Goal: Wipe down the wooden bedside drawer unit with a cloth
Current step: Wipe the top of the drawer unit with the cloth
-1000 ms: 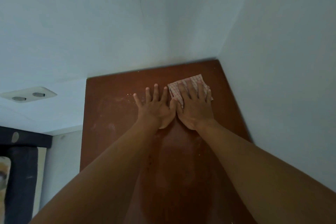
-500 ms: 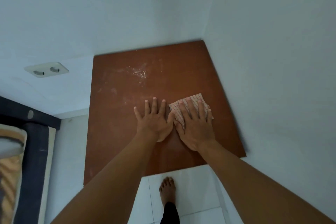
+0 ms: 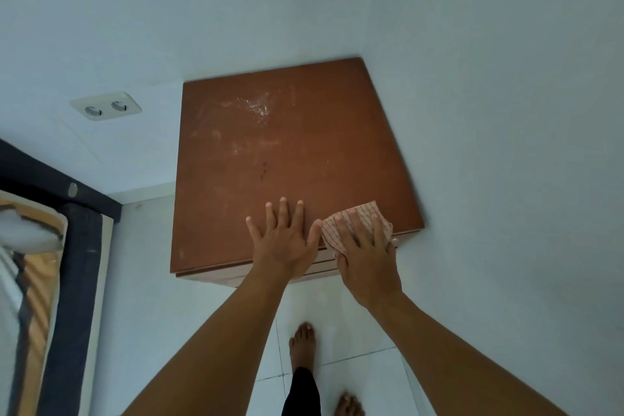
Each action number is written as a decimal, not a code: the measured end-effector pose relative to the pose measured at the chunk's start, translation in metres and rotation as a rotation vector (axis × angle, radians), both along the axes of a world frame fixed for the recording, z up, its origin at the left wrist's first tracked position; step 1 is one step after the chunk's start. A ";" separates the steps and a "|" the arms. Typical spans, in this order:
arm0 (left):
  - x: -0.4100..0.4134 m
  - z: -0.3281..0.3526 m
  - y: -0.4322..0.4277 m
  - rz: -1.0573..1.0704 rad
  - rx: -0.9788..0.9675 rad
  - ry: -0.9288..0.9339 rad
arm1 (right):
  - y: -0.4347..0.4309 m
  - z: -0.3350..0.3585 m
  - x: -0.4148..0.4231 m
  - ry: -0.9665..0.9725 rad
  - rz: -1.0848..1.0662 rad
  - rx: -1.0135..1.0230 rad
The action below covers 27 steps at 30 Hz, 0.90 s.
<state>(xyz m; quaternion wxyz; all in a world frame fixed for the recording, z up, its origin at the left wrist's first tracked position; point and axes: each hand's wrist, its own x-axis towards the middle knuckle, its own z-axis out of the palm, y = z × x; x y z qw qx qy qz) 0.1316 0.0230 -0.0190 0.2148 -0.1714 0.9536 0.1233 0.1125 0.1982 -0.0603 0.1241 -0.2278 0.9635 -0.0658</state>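
A double wall socket [image 3: 105, 106] is seen at the upper left of the frame, well apart from the drawer unit [image 3: 304, 152]. At the left edge a mattress [image 3: 30, 280] is set beside a dark bed frame [image 3: 77, 280]. Two bare feet are seen on the floor [image 3: 169, 314] at the lower middle, one foot [image 3: 302, 344] ahead of the other foot [image 3: 347, 405]. The front right of the unit's top is covered by both hands and forearms.

The mattress and the nearer foot are cut off by the frame edges. Only a thin strip of the drawer front [image 3: 216, 277] is visible under the top's front edge. A small pale knob [image 3: 394, 240] is just made out beside the right hand [image 3: 366, 257].

The unit is placed in a corner, against pale walls [image 3: 506, 111] at the back and right. Its brown top is marked with whitish smears [image 3: 253, 105] toward the upper left. The floor is laid with pale tiles.

The checked cloth [image 3: 363, 213] is pressed onto the top at its front right corner by the right hand, fingers laid flat and slightly apart. The left hand [image 3: 283, 243] is spread flat on the bare top just beside it, thumb nearly touching the cloth.
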 end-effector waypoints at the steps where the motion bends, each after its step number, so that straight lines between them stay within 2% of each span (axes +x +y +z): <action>1: 0.002 0.001 0.000 -0.001 -0.007 0.009 | -0.001 0.001 0.000 0.007 0.006 -0.013; 10: 0.021 0.003 -0.001 -0.017 -0.020 0.027 | 0.009 0.007 0.017 -0.021 0.028 0.003; 14: 0.019 0.015 0.001 -0.024 -0.010 0.023 | 0.022 0.022 0.033 0.032 0.039 0.027; 17: 0.014 0.028 -0.001 -0.028 -0.026 0.025 | 0.036 0.023 0.042 -0.059 -0.044 -0.061; 19: 0.009 0.037 -0.004 -0.027 -0.037 0.023 | 0.044 0.025 0.042 -0.018 -0.052 -0.096; 27: -0.022 0.073 -0.030 -0.003 -0.050 0.039 | 0.001 0.078 -0.037 0.073 0.021 -0.157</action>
